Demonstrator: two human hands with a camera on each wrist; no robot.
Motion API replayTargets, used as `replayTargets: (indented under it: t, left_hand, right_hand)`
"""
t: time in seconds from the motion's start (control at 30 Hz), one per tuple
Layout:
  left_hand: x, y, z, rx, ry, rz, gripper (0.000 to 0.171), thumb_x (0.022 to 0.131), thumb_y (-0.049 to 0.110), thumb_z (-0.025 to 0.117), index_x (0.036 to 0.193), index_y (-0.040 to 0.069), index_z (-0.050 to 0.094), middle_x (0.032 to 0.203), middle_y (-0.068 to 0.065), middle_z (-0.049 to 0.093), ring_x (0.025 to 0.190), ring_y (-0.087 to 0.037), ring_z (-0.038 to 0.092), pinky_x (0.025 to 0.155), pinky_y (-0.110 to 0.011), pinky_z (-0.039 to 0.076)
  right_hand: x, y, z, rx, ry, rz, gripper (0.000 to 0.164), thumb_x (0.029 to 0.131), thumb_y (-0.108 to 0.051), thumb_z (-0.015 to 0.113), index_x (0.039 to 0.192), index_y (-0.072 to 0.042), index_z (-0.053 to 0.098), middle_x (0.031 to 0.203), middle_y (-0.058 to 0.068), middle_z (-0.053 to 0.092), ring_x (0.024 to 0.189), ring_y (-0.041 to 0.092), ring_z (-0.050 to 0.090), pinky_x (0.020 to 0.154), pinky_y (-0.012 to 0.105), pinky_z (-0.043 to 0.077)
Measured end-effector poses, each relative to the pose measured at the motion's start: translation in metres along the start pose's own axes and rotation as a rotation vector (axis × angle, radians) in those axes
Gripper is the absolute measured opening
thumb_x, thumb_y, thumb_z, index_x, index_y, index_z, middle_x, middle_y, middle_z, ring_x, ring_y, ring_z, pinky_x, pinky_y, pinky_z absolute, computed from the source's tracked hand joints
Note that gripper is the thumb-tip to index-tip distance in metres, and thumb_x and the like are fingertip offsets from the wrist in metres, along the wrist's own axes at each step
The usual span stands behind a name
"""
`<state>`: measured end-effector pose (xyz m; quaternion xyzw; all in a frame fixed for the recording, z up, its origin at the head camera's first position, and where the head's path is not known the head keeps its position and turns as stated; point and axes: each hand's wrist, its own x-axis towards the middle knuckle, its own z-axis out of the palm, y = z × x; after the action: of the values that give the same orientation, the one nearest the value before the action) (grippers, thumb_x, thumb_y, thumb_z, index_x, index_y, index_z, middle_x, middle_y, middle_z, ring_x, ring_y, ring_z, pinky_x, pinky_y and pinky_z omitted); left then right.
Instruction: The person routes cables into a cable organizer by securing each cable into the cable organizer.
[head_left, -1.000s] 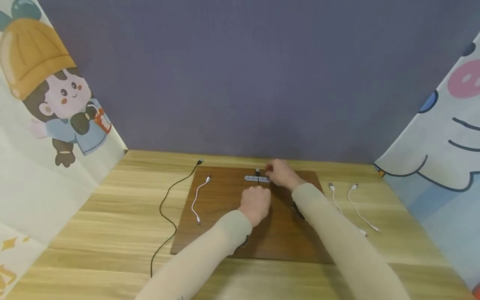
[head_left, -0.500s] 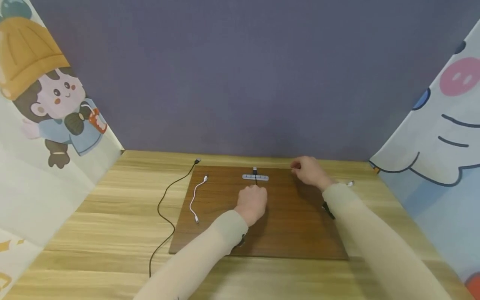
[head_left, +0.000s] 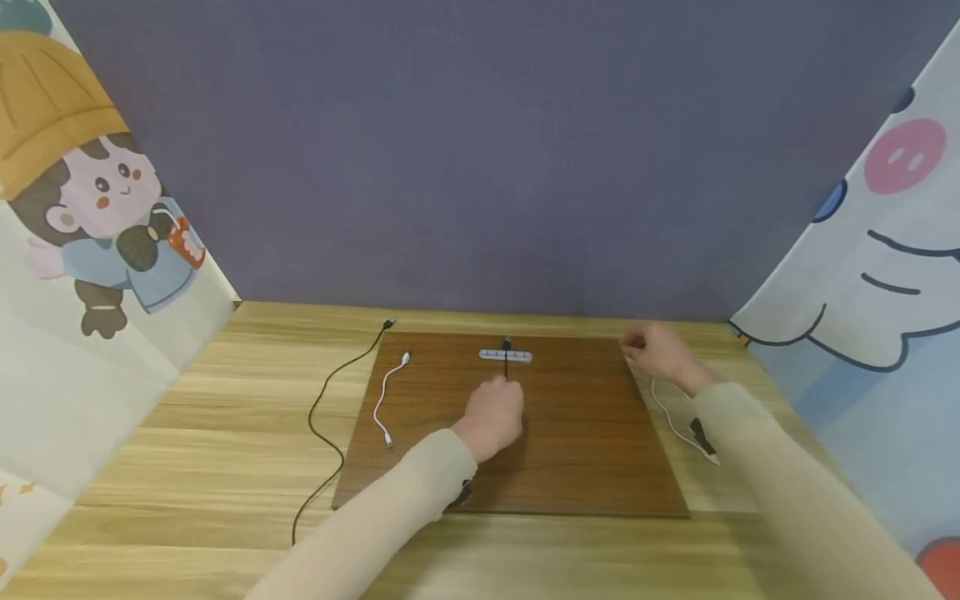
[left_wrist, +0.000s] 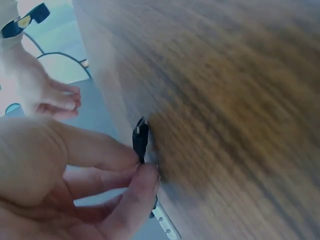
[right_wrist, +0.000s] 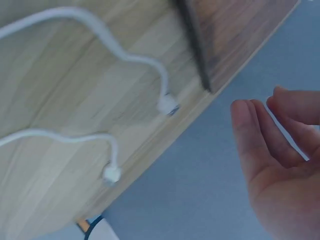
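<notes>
Left hand (head_left: 491, 417) pinches black cable (left_wrist: 141, 139) between thumb and finger, 1 small plug end visible in left wrist view but hidden in head view, where its other end sits across pale clip strip (head_left: 491, 355) on brown board (head_left: 581, 433). Right hand (head_left: 660, 354) is out near board's far right corner, fingers loosely bent, holding nothing; right wrist view shows 2 white plugs (right_wrist: 167, 104), covered in head view.

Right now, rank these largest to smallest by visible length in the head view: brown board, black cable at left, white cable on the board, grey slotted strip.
1. Brown board
2. Black cable at left
3. White cable on the board
4. Grey slotted strip
</notes>
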<state>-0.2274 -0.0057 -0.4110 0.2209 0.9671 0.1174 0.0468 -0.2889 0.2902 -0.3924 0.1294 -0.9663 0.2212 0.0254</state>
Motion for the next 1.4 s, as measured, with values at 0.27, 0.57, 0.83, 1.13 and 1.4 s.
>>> replayTargets:
  t: [0.27, 0.57, 0.83, 1.13, 1.4]
  left_hand:
    - [-0.006, -0.015, -0.008, -0.117, -0.079, 0.092, 0.009, 0.084, -0.008, 0.069, 0.088, 0.000, 0.072, 0.105, -0.012, 0.066, 0.087, -0.021, 0.061, 0.075, -0.029, 0.054]
    - [-0.005, -0.020, -0.007, -0.102, -0.056, 0.149, 0.008, 0.088, -0.006, 0.069, 0.089, 0.000, 0.074, 0.104, -0.013, 0.070, 0.085, -0.019, 0.066, 0.073, -0.028, 0.057]
    - [-0.007, -0.009, -0.004, -0.032, -0.010, 0.163, 0.013, 0.086, -0.009, 0.070, 0.081, 0.002, 0.068, 0.090, -0.011, 0.068, 0.065, -0.011, 0.052, 0.057, -0.021, 0.050]
    - [-0.010, -0.003, -0.005, -0.022, -0.018, 0.145, 0.013, 0.087, -0.008, 0.070, 0.081, 0.003, 0.068, 0.090, -0.011, 0.069, 0.062, -0.011, 0.053, 0.052, -0.020, 0.047]
    - [-0.011, -0.003, -0.007, -0.051, -0.037, 0.124, 0.011, 0.088, -0.008, 0.069, 0.084, 0.002, 0.068, 0.091, -0.011, 0.067, 0.060, -0.011, 0.052, 0.050, -0.019, 0.047]
  right_hand:
    - [-0.016, 0.020, -0.005, -0.048, 0.009, 0.053, 0.023, 0.095, -0.003, 0.063, 0.111, 0.014, 0.066, 0.100, 0.026, 0.070, 0.095, 0.043, 0.066, 0.085, 0.056, 0.053]
    - [-0.023, 0.034, -0.003, -0.061, -0.102, 0.107, 0.032, 0.098, -0.006, 0.059, 0.120, 0.016, 0.060, 0.110, 0.033, 0.066, 0.103, 0.051, 0.062, 0.088, 0.061, 0.051]
    - [-0.012, 0.035, 0.003, -0.086, -0.152, 0.154, 0.035, 0.096, -0.009, 0.060, 0.120, 0.017, 0.060, 0.112, 0.033, 0.065, 0.103, 0.049, 0.063, 0.091, 0.060, 0.050]
    - [-0.003, 0.036, 0.009, -0.141, -0.178, 0.196, 0.033, 0.087, -0.007, 0.062, 0.111, 0.015, 0.063, 0.112, 0.035, 0.064, 0.107, 0.054, 0.059, 0.093, 0.063, 0.048]
    - [0.002, 0.038, 0.009, -0.125, -0.193, 0.251, 0.030, 0.081, -0.002, 0.058, 0.107, 0.012, 0.064, 0.110, 0.033, 0.064, 0.107, 0.053, 0.059, 0.092, 0.063, 0.048]
